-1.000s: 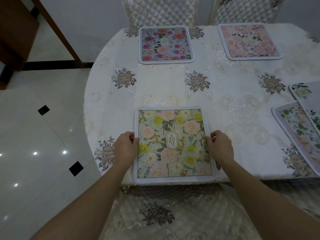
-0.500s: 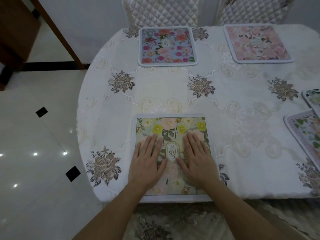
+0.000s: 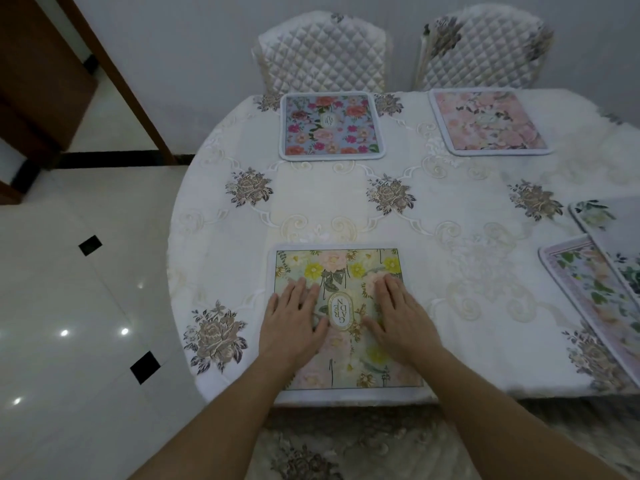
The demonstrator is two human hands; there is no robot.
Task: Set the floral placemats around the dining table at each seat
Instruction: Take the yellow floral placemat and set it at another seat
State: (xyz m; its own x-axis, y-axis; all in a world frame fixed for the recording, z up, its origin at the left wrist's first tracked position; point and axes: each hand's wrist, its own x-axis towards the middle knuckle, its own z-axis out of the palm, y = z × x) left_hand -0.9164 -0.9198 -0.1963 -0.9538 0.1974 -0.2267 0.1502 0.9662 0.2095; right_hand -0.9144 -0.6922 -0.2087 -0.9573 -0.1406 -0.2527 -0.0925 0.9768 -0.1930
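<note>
White glossy floor tiles with small black diamond insets [image 3: 86,289] lie left of the rounded counter [image 3: 221,258], which is draped in a cream embroidered tablecloth. At its near edge, the person's left hand [image 3: 294,327] lies flat, fingers straight and slightly spread, pressing on the yellow-and-green floral square placemat [image 3: 346,271] with a gold oval label. The right hand [image 3: 403,322] presses the mat's other half the same way, gripping nothing. Across the counter, a blue square placemat with red and pink flowers [image 3: 330,124] sits before a white quilted chair [image 3: 323,53], and a pale pink floral placemat [image 3: 488,121] sits before a second quilted chair [image 3: 481,46]. At the far right edge, a lilac-bordered floral placemat [image 3: 588,299] and a grey floral placemat [image 3: 620,230] overlap.
</note>
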